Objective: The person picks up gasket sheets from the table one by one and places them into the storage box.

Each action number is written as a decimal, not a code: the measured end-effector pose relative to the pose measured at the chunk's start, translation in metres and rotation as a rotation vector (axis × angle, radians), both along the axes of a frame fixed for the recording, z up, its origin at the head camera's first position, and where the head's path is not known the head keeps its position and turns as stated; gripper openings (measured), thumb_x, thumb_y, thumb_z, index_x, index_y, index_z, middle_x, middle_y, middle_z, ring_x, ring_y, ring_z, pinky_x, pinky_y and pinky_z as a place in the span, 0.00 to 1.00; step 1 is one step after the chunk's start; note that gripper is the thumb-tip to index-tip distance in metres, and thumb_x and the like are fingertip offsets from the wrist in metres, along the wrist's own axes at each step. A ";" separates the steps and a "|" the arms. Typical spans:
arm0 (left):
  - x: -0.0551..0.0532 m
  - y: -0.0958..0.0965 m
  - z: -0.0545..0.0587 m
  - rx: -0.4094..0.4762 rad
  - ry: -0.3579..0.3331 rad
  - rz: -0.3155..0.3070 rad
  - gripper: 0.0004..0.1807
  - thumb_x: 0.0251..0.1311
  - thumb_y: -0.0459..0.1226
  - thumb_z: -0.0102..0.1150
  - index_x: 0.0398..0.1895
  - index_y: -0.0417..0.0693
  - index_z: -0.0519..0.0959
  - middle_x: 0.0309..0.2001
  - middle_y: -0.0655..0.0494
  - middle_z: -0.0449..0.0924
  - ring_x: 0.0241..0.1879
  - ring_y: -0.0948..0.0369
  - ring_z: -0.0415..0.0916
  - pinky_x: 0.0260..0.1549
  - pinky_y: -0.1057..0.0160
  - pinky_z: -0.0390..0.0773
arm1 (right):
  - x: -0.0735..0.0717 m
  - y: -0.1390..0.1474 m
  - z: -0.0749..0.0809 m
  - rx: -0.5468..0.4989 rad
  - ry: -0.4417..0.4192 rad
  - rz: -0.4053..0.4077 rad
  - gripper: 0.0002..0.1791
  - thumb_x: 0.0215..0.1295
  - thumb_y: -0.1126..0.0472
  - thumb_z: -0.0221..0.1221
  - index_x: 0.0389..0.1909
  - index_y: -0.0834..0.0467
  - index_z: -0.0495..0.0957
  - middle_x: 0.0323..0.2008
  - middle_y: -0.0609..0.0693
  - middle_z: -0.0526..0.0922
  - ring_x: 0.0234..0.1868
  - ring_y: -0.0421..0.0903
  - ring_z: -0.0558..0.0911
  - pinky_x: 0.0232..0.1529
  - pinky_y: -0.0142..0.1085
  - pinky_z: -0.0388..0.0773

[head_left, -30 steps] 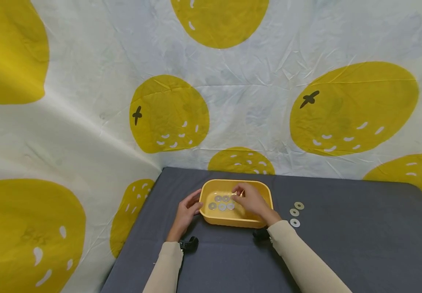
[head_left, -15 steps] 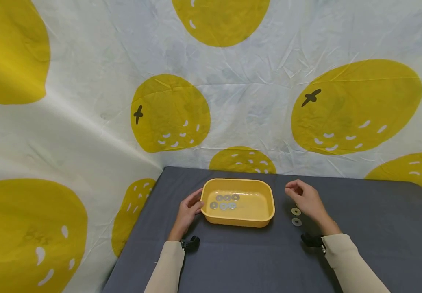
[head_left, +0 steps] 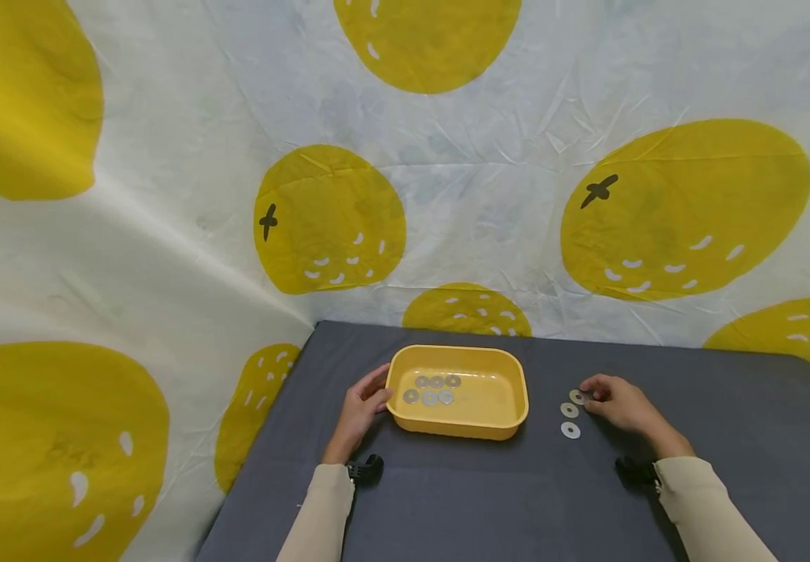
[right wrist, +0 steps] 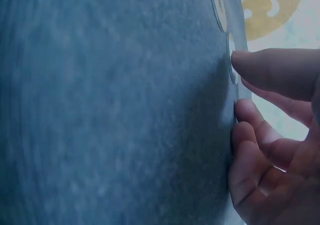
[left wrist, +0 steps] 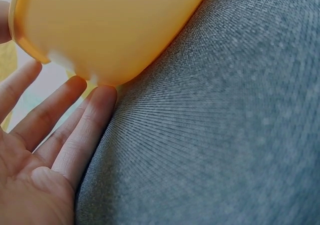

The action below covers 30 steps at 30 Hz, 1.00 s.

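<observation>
My left hand (head_left: 357,407) is at the left end of a yellow plastic tray (head_left: 457,429), with the thumb over its rim. In the left wrist view, its fairly straight fingers (left wrist: 82,130) touch the outside of the tray wall (left wrist: 115,30). Several flat metal washers (head_left: 429,398) lie in two rows on the left part of the tray's floor. To the right of the tray, my right hand (head_left: 623,404) pinches the farthest washer (head_left: 577,396) of three between thumb and index finger. That washer (right wrist: 231,47) still lies on the cloth; the index fingertip is partly hidden in the right wrist view.
The middle washer (head_left: 570,410) and the nearest washer (head_left: 570,430) lie in a slanting line on the dark grey cloth (head_left: 489,499). A white curtain with large yellow fruit prints (head_left: 335,218) hangs behind the table and along its left side.
My right hand has left the inside of the tray, passed above the loose washers and come down at the farthest one. My left hand and the tray have stayed in place.
</observation>
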State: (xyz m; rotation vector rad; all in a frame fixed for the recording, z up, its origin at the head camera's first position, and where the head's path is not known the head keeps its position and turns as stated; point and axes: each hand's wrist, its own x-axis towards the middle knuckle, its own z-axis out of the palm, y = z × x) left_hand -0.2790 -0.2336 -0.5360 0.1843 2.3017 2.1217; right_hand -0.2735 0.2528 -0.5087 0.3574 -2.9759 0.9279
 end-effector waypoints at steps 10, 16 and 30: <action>0.001 0.001 -0.002 -0.005 -0.007 0.013 0.26 0.70 0.37 0.61 0.70 0.63 0.75 0.64 0.45 0.80 0.60 0.47 0.80 0.48 0.58 0.86 | -0.006 -0.003 -0.004 0.032 -0.026 -0.008 0.14 0.65 0.61 0.67 0.49 0.62 0.82 0.35 0.55 0.80 0.34 0.48 0.76 0.35 0.43 0.72; -0.001 0.001 -0.001 -0.005 -0.004 0.017 0.27 0.70 0.37 0.60 0.71 0.62 0.74 0.63 0.44 0.80 0.60 0.47 0.80 0.49 0.58 0.86 | -0.010 -0.005 -0.002 0.040 -0.047 -0.007 0.13 0.64 0.63 0.66 0.46 0.65 0.79 0.34 0.57 0.76 0.33 0.50 0.73 0.34 0.41 0.69; 0.000 0.001 0.001 -0.017 -0.005 0.008 0.27 0.71 0.37 0.59 0.72 0.59 0.73 0.64 0.44 0.79 0.60 0.48 0.80 0.49 0.59 0.86 | -0.010 -0.012 -0.002 0.048 -0.035 -0.036 0.15 0.62 0.66 0.65 0.43 0.72 0.75 0.36 0.64 0.75 0.37 0.57 0.76 0.40 0.49 0.73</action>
